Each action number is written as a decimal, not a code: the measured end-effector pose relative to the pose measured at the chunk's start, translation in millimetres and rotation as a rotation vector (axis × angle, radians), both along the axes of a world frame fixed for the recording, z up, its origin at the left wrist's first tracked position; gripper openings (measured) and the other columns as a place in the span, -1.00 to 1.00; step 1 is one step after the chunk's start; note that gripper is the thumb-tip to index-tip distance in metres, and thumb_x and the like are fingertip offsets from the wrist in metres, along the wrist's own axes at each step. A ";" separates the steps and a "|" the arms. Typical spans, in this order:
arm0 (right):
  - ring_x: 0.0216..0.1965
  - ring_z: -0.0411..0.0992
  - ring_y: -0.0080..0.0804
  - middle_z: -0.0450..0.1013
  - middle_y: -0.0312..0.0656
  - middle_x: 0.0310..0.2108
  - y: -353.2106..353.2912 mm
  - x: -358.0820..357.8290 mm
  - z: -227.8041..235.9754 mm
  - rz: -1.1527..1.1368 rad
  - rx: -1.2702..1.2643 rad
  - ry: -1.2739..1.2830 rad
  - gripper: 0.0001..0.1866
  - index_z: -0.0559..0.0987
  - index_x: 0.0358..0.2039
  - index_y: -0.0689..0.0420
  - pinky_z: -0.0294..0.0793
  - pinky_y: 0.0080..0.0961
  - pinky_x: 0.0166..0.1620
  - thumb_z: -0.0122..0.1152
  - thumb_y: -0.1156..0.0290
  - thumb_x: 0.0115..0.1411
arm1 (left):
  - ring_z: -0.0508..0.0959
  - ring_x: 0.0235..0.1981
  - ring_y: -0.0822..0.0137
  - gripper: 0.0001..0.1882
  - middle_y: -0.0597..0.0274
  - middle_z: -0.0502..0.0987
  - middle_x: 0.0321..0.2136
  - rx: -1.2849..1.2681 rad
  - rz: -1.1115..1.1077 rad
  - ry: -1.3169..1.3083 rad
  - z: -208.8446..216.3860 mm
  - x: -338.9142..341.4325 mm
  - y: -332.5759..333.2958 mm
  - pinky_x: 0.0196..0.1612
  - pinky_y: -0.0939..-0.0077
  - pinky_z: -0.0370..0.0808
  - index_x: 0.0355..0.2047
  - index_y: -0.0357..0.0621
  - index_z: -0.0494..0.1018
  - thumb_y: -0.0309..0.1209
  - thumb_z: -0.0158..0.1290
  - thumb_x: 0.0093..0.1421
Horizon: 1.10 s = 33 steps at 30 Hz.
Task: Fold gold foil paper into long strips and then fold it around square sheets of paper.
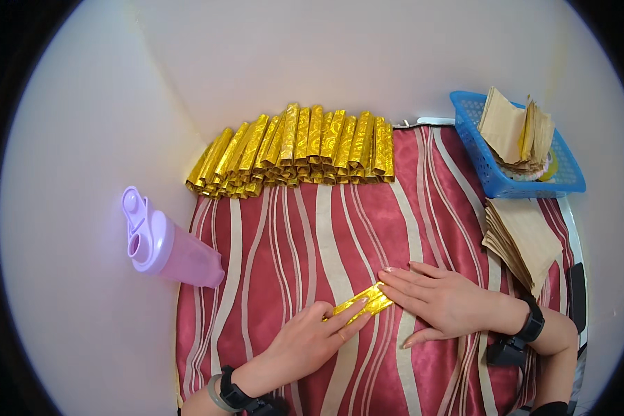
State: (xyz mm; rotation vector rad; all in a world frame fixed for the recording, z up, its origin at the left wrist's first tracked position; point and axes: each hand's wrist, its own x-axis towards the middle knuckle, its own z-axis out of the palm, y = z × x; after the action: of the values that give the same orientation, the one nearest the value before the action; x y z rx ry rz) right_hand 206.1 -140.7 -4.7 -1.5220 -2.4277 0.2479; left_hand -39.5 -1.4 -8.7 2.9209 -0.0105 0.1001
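A flat, folded gold paper strip (373, 300) lies slantwise on the cloth between my hands. My left hand (312, 340) grips its lower left part, with fingers over the top; the thumb side is partly hidden. My right hand (444, 299) rests palm down with its fingers stretched out, and the fingertips touch the strip's upper right end. Farther off, several rolled or folded gold paper sticks (301, 145) are stacked in a long heap, their hollow ends toward me.
A striped red and cream cloth (284, 229) covers the table. At left stands a translucent purple shaker bottle (184, 249), tilted in view. A blue basket (527, 187) holding tan and gold paper is at back right. Before it lies a stack of tan paper (530, 236). Pale walls (312, 55) rise behind.
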 end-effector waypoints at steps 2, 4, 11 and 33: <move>0.35 0.05 -0.16 0.07 0.08 0.31 0.1 1.9 0.5 0.018 -0.039 -0.069 -0.04 0.18 0.24 0.37 0.00 -0.20 0.33 -0.04 -0.28 0.16 | 0.36 -0.29 0.25 -0.44 0.35 0.35 0.16 0.001 0.004 0.009 1.0 -0.3 -0.3 -0.19 0.51 0.44 0.13 -0.02 0.38 -0.54 -0.02 0.05; 0.35 0.04 -0.17 0.08 0.08 0.31 -0.4 2.1 0.8 0.015 -0.040 -0.066 -0.04 0.19 0.24 0.36 0.00 -0.20 0.33 -0.04 -0.29 0.16 | 0.36 -0.29 0.24 -0.44 0.34 0.34 0.17 0.004 0.002 0.017 1.5 -0.6 -0.5 -0.19 0.50 0.44 0.13 -0.03 0.38 -0.54 -0.02 0.05; 0.36 0.02 -0.17 0.05 0.08 0.32 -6.6 3.8 3.6 -0.023 -0.062 -0.133 0.04 0.15 0.26 0.36 -0.03 -0.16 0.34 -0.04 -0.36 0.10 | 0.37 -0.30 0.24 -0.45 0.31 0.34 0.18 -0.009 -0.005 -0.027 -0.4 -2.0 -0.3 -0.19 0.50 0.44 0.12 -0.05 0.37 -0.54 -0.01 0.05; 0.33 0.07 -0.06 0.09 0.21 0.27 -17.4 -20.7 9.1 0.014 -0.046 0.015 0.05 0.15 0.23 0.43 0.07 -0.24 0.32 0.06 -0.29 0.06 | 0.34 -0.28 0.28 -0.44 0.33 0.35 0.14 0.010 -0.018 -0.038 -3.2 -2.0 0.9 -0.21 0.49 0.46 0.14 -0.09 0.38 -0.53 -0.01 0.05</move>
State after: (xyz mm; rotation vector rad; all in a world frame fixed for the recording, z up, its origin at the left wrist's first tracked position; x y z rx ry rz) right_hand 185.4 -158.0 4.4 -1.5174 -2.4379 0.3185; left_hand -41.5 -0.6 -12.0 2.9277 -0.0431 0.1530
